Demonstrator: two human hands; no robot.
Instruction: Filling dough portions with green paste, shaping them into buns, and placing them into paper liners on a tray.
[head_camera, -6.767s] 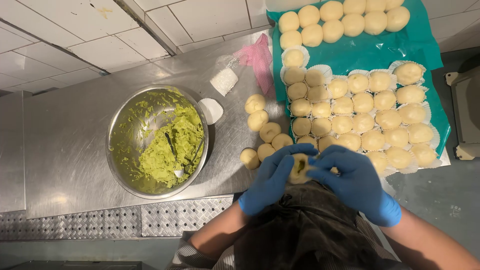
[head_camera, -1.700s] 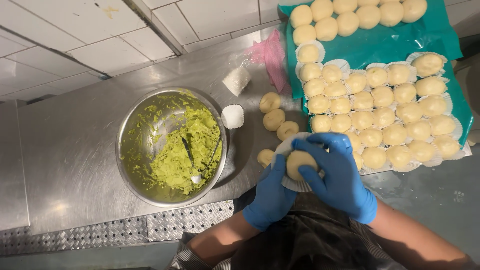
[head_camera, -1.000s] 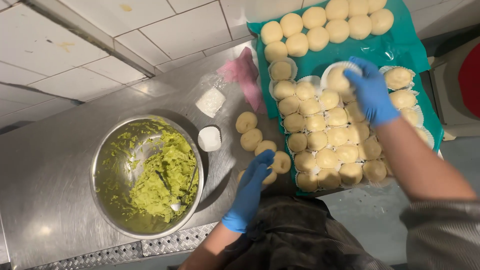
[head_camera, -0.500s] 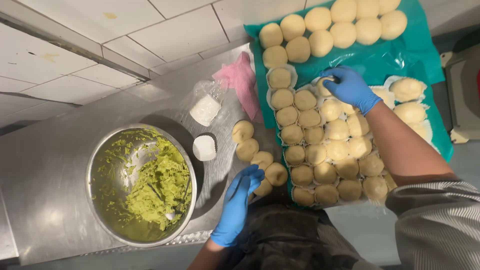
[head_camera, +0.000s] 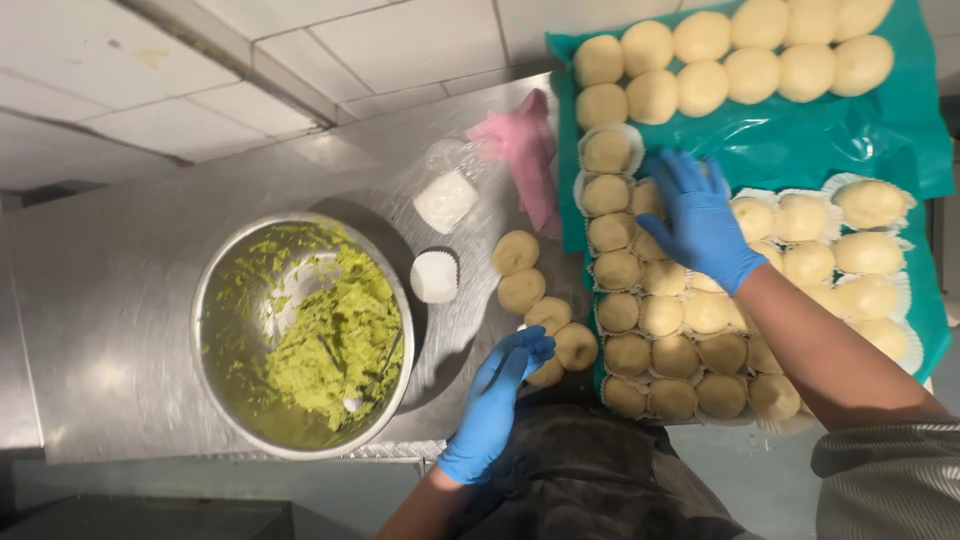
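my steel bench (head_camera: 120, 330) carries it all. on the teal sheet (head_camera: 850, 130) most of the dough balls in paper cups (head_camera: 640, 315) are set in tight rows, while the plain dough balls (head_camera: 740, 60) along the far rows wait uncupped. the metal bowl (head_camera: 300, 335) holds plenty of green filling (head_camera: 340, 350), so i judge much work is left. a short line of loose dough balls (head_camera: 520, 290) lies on the bench beside the spare paper cups (head_camera: 435, 277). my right hand (head_camera: 700, 220) rests flat and open on the cupped rows, holding nothing. my left hand (head_camera: 500, 390) hovers with loose, empty fingers by the nearest loose ball.
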